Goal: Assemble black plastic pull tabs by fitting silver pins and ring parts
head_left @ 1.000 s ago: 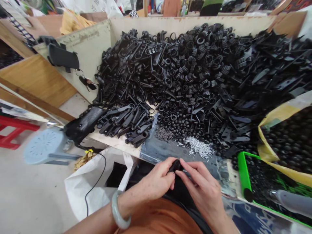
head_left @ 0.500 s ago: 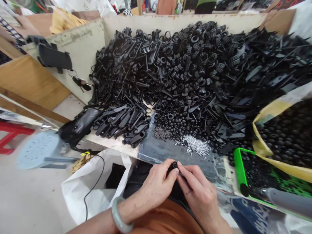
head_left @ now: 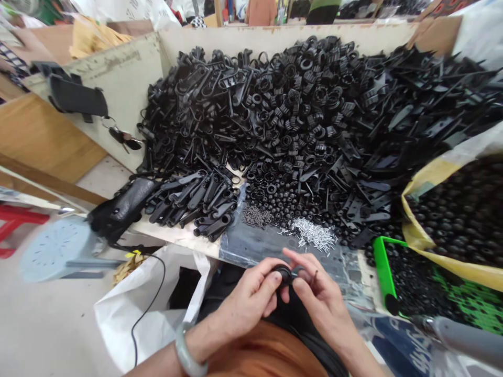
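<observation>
Both my hands meet at the near edge of the bench over my lap. My left hand [head_left: 247, 301] pinches a small round black plastic part [head_left: 283, 273] between thumb and fingers. My right hand [head_left: 318, 298] grips the same part from the right, and a thin pin [head_left: 314, 276] pokes out between its fingers. A green bangle [head_left: 184, 352] sits on my left wrist. Just beyond the hands lie a small heap of silver pins [head_left: 314, 234] and a heap of dark screws [head_left: 257, 215].
A huge pile of black plastic parts [head_left: 314, 115] fills the walled bench. Stacked black levers [head_left: 196, 199] lie front left. A yellow bag of black knobs [head_left: 459, 209] and a green tray [head_left: 383, 272] stand right, with a grey tool [head_left: 463, 337] near. A white bag [head_left: 149, 309] hangs below.
My hands have shifted slightly and turned the black part, so its round face now shows. My right fingers have opened a little around it. The view has drifted a little.
</observation>
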Demonstrator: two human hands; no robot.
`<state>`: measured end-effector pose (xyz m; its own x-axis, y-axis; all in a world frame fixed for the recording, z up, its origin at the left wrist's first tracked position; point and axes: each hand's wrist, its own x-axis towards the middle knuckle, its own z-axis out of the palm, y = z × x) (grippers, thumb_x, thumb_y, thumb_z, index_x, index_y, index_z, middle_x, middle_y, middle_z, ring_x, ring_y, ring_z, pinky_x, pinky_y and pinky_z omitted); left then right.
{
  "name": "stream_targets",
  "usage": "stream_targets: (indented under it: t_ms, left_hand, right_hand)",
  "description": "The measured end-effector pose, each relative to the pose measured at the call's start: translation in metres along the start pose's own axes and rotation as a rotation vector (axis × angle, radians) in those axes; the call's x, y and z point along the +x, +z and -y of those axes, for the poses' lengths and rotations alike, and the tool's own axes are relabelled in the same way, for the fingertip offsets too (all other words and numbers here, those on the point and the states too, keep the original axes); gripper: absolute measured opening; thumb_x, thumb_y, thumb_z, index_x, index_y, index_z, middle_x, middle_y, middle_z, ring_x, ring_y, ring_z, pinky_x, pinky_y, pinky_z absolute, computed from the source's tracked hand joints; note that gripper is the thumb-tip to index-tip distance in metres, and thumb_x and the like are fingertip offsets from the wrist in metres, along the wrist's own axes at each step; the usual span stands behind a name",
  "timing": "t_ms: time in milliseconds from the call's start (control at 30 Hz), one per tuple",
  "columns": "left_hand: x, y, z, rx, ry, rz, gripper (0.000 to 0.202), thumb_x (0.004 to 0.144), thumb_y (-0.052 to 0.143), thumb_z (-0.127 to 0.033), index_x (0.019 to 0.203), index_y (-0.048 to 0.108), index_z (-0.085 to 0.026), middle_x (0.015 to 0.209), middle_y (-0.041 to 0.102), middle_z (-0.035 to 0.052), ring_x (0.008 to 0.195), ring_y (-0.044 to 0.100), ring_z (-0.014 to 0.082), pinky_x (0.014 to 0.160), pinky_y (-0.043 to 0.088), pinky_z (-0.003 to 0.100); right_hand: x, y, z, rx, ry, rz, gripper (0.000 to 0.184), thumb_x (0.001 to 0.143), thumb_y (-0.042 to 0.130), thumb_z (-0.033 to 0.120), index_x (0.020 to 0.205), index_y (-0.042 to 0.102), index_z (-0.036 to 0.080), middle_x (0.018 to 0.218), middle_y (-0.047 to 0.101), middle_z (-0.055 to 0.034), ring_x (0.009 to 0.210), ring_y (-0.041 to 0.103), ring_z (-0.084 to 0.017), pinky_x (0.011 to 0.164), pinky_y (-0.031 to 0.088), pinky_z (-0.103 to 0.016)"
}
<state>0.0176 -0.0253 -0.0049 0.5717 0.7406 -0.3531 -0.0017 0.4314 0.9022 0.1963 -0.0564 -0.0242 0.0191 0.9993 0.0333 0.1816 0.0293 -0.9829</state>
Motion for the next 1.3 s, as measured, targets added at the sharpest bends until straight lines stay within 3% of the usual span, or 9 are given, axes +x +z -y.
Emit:
stream_targets:
  t_ms: [200,433,533,667,733,833,967,1100,1300]
  left_hand:
    - [-0.002,-0.004,0.005,0.382,0.105,-0.191,0.036,0.107,0.042,-0.042,0.125,0.064,-0.021,0.078,0.061,0.0007,0.066,0.055,0.0132,0.066,0.044,0.026]
    - [0.004,-0.015,-0.003,0.643,0.266,-0.312,0.029,0.1,0.053,-0.026,0.126,0.066,-0.028,0.116,0.07,0.0075,0.106,0.066,0.0238,0.098,0.048,0.036]
    - [0.006,-0.018,0.001,0.453,0.126,-0.33,0.034,0.089,0.067,-0.025,0.122,0.061,-0.026,0.103,0.07,0.0044,0.098,0.066,0.0226,0.093,0.051,0.036]
    - [0.008,-0.022,0.002,0.167,-0.136,-0.075,0.037,0.087,0.068,-0.033,0.12,0.056,-0.02,0.076,0.064,-0.0016,0.067,0.061,0.0151,0.067,0.05,0.028]
    - [0.007,-0.026,-0.001,0.101,-0.196,-0.005,0.038,0.087,0.066,-0.036,0.118,0.055,-0.017,0.069,0.06,-0.0038,0.057,0.056,0.0126,0.059,0.047,0.026]
    - [0.002,-0.032,-0.004,0.091,-0.193,-0.103,0.034,0.087,0.065,-0.04,0.111,0.053,-0.018,0.064,0.055,-0.0058,0.054,0.052,0.0117,0.055,0.045,0.024]
    - [-0.001,-0.042,-0.006,0.3,-0.084,-0.323,0.017,0.092,0.059,-0.034,0.103,0.053,-0.023,0.074,0.062,-0.0026,0.066,0.06,0.0149,0.063,0.045,0.025]
    - [0.017,-0.045,-0.012,0.694,0.043,-0.528,0.014,0.087,0.065,-0.028,0.1,0.059,-0.025,0.087,0.07,0.001,0.085,0.066,0.0226,0.075,0.044,0.031]
    - [0.047,-0.046,-0.01,1.083,0.033,-0.529,0.011,0.094,0.055,-0.025,0.088,0.064,-0.024,0.081,0.073,0.0047,0.075,0.069,0.023,0.066,0.036,0.031]
  right_hand:
    - [0.013,0.029,-0.006,0.014,-0.035,-0.063,0.034,0.101,0.057,0.045,0.117,0.078,0.024,0.092,0.075,-0.0064,0.078,0.069,-0.018,0.073,0.06,-0.028]
    - [0.023,0.025,-0.018,0.095,0.107,-0.034,0.043,0.097,0.063,0.052,0.123,0.075,0.02,0.102,0.076,-0.0089,0.075,0.07,-0.018,0.065,0.059,-0.028]
    - [0.023,0.018,-0.012,0.029,0.069,0.005,0.032,0.096,0.066,0.047,0.112,0.08,0.022,0.096,0.076,-0.0077,0.083,0.072,-0.02,0.074,0.06,-0.03]
    - [0.023,0.013,-0.002,-0.051,-0.032,0.131,0.027,0.101,0.06,0.035,0.118,0.079,0.027,0.102,0.076,-0.0066,0.093,0.073,-0.019,0.085,0.057,-0.029]
    - [0.027,0.01,-0.001,-0.123,-0.071,0.162,0.028,0.102,0.057,0.034,0.12,0.078,0.028,0.105,0.073,-0.0068,0.089,0.071,-0.018,0.08,0.057,-0.028]
    - [0.037,0.003,-0.006,-0.255,-0.097,0.113,0.028,0.101,0.058,0.039,0.113,0.08,0.026,0.101,0.07,-0.0067,0.073,0.066,-0.015,0.062,0.053,-0.025]
    - [0.056,-0.01,-0.013,-0.461,-0.119,-0.024,0.032,0.102,0.055,0.043,0.098,0.079,0.023,0.08,0.067,-0.0034,0.06,0.057,-0.015,0.06,0.048,-0.028]
    - [0.075,-0.009,-0.012,-0.671,-0.206,-0.033,0.029,0.104,0.051,0.038,0.098,0.075,0.023,0.086,0.069,-0.0033,0.071,0.065,-0.018,0.068,0.049,-0.03]
    - [0.096,0.02,-0.014,-0.894,-0.213,0.084,0.021,0.103,0.053,0.028,0.096,0.073,0.024,0.094,0.071,-0.0016,0.079,0.071,-0.017,0.067,0.047,-0.028]
